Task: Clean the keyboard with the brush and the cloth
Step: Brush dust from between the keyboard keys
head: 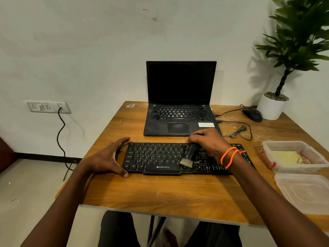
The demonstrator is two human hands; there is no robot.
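Keyboard [178, 158], a black Zebronics, is set at the desk [160, 191] centre, in front of a laptop [179, 104]. Its left end is steadied by the left hand [108, 157], fingers spread & relaxed. A brush [189, 156] is gripped by the right hand [208, 142], bristles down on the keys approx. mid-board. Brushing looks underway; cloth wipe judged not yet done. Cloth seems held in the open container [292, 155] at right, lid [306, 192] beside it. Mouse [252, 114], cables & potted plant [284, 68] are kept well apart; nothing obstructs.
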